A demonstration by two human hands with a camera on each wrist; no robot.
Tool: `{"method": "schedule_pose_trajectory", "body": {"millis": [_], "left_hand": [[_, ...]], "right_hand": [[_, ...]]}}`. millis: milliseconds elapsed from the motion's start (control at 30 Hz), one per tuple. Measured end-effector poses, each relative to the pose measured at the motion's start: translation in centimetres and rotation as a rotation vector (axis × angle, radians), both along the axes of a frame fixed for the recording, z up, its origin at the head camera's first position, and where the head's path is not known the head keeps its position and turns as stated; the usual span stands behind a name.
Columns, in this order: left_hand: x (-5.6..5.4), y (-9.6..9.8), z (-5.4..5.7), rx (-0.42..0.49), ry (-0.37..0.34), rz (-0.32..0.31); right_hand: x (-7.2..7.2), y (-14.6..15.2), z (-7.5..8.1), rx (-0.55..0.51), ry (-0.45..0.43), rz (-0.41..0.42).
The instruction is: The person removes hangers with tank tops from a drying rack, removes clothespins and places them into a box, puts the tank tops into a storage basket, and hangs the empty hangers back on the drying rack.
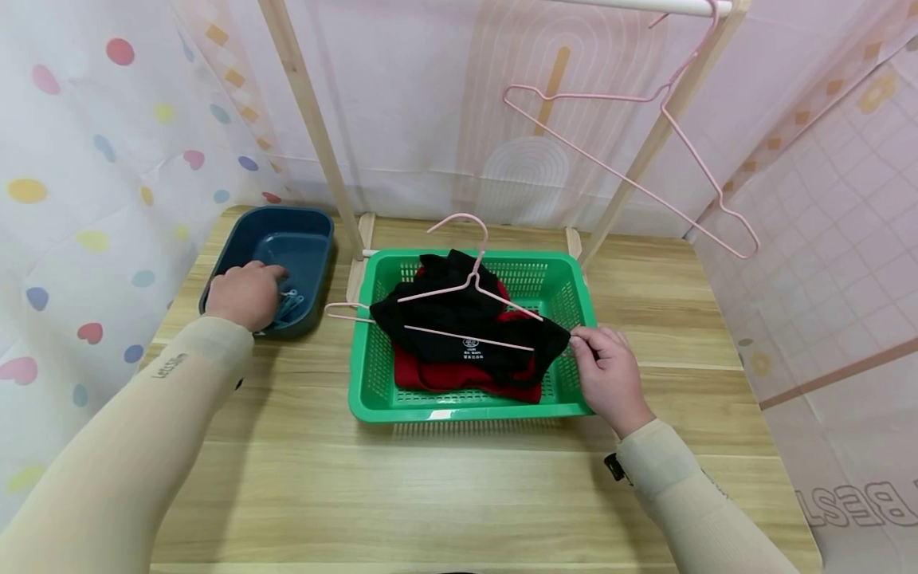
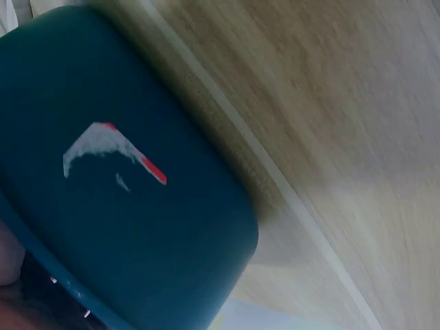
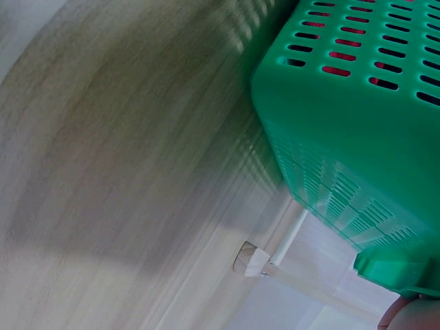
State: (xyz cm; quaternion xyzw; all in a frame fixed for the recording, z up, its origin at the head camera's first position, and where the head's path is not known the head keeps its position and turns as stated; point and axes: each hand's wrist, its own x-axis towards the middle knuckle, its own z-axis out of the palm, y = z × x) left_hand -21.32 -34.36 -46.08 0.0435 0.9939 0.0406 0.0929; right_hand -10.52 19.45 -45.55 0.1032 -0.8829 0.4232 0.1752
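A pink clothes hanger (image 1: 473, 279) lies across a black garment (image 1: 459, 344) with a small white print, over the green basket (image 1: 469, 413). The hanger's left end sticks out past the cloth. At the basket's right rim my right hand (image 1: 611, 375) pinches the garment's right corner between thumb and fingers. My left hand (image 1: 244, 295) reaches down into a dark blue basin (image 1: 315, 231), index finger extended. Beside it in the basin lie several blue clothespins (image 1: 288, 306). The other left fingertips are hidden, and I cannot tell if they grip one.
Red cloth (image 1: 466, 379) lies under the black garment in the basket. Behind stands a wooden rack (image 1: 315, 119) with a white rod (image 1: 645, 6), where another pink hanger (image 1: 631, 100) hangs at the right. Patterned curtains (image 1: 93, 159) surround the wooden table (image 1: 488, 494).
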Motion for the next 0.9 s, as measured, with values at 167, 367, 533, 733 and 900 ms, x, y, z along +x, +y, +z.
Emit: {"method": "schedule_pose_trajectory", "body": {"millis": [167, 367, 533, 733, 900], "left_hand": [[-0.2, 0.4, -0.1, 0.026, -0.021, 0.019], [-0.4, 1.0, -0.2, 0.035, -0.033, 0.036], [-0.3, 1.2, 0.0, 0.028, -0.041, 0.049], [-0.2, 1.2, 0.3, 0.013, -0.061, 0.057], [-0.3, 1.0, 0.1, 0.005, -0.065, 0.068]], "right_hand": [[0.0, 0.0, 0.1, -0.004, 0.001, -0.002], [0.1, -0.1, 0.2, -0.012, 0.005, 0.002], [0.1, -0.1, 0.1, -0.009, 0.004, -0.002], [0.1, -0.1, 0.2, -0.008, -0.002, -0.005], [0.1, -0.1, 0.2, -0.004, -0.004, -0.006]]}}
